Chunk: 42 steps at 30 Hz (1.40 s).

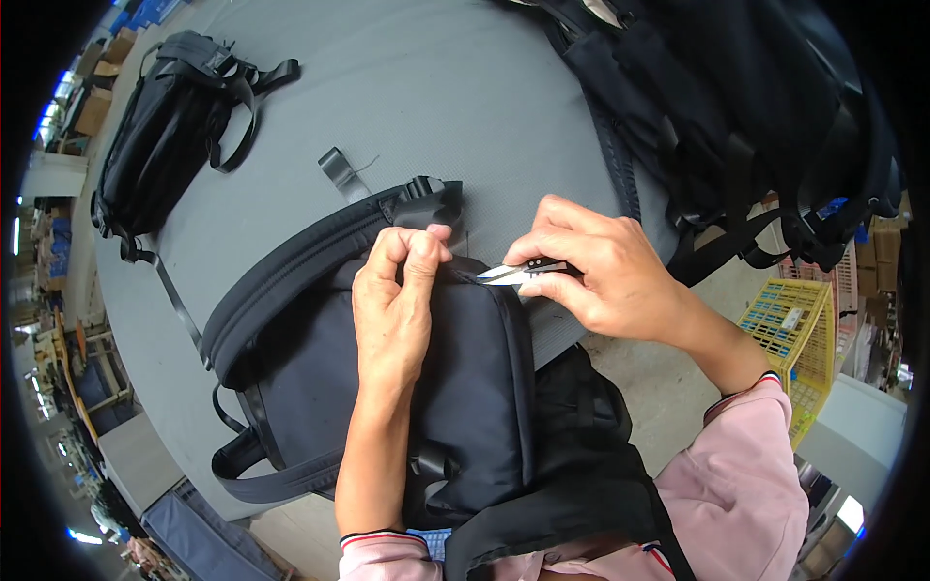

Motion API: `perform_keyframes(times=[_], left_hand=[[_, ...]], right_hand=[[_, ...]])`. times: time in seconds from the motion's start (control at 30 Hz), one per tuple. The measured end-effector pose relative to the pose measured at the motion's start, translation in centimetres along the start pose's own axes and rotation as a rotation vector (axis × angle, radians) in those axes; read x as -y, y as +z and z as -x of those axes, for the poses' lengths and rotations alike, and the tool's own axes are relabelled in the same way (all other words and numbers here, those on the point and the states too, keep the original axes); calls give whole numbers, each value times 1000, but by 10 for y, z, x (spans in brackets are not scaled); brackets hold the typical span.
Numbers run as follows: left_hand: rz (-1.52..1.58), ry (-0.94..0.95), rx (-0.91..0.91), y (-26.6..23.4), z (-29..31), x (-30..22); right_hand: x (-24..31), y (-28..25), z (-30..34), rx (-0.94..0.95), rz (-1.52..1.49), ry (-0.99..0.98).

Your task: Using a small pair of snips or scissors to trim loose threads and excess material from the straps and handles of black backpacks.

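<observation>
A black backpack [320, 358] lies on the grey table in front of me, its padded shoulder strap [291, 257] curving along the far left side. My left hand [397, 290] is over the pack's upper part, thumb and forefinger pinched together beside its edge seam. What they pinch is too small or hidden to make out. My right hand [601, 266] holds a pair of thread snips [523, 271] with a dark handle and bright blades. The blade tips point left and lie at the pack's corner seam, close to the left fingers.
A grey table [436, 97] spreads beneath the pack. Another black bag [165, 136] lies at the far left, and a pile of black bags [736, 107] fills the far right. A webbing piece [341, 172] lies beyond the strap. A yellow crate [790, 324] stands right.
</observation>
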<state>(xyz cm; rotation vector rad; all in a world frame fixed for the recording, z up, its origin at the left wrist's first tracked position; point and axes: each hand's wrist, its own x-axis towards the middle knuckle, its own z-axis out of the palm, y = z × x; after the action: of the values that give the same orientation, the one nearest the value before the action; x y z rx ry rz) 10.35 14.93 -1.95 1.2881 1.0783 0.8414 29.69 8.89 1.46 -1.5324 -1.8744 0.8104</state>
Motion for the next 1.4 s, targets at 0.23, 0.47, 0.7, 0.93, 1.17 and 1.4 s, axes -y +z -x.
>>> perform_keyframes(times=[0.23,0.47,0.7,0.93,1.17,1.4], left_hand=[[102,31,-6,-1,1,-4],[-44,-41,83,-23,-6,-4],[65,-139,172,-21,-18,-18],[309,18,-103,-12,11,-22],[194,55,-274,-11,65,-6],[399,-30,-376,4,79,6]], right_hand=[[5,-1,-10,-7,200,-158],[-21,23,-1,-172,-344,42],[-2,52,-1,63,-830,317],[2,58,6,-28,-632,307],[2,73,24,-257,-493,147],[1,63,25,-234,-289,37]])
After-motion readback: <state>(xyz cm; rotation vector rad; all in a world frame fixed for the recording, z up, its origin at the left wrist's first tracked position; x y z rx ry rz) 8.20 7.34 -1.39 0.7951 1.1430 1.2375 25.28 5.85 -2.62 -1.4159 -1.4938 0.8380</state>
